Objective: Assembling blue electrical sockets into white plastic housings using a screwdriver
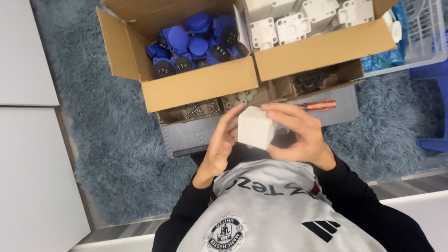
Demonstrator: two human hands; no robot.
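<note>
My left hand (220, 148) and right hand (298, 135) both clasp a white plastic block (255, 128), fingers curled round it, held close above my chest. Under them lies a grey board (196, 133) on a shaggy blue-grey rug (116, 140). Just beyond, an orange-handled screwdriver (318, 105), small trays of screws (201, 109), then cardboard boxes of blue sockets (196, 44) and white housings (298, 21).
</note>
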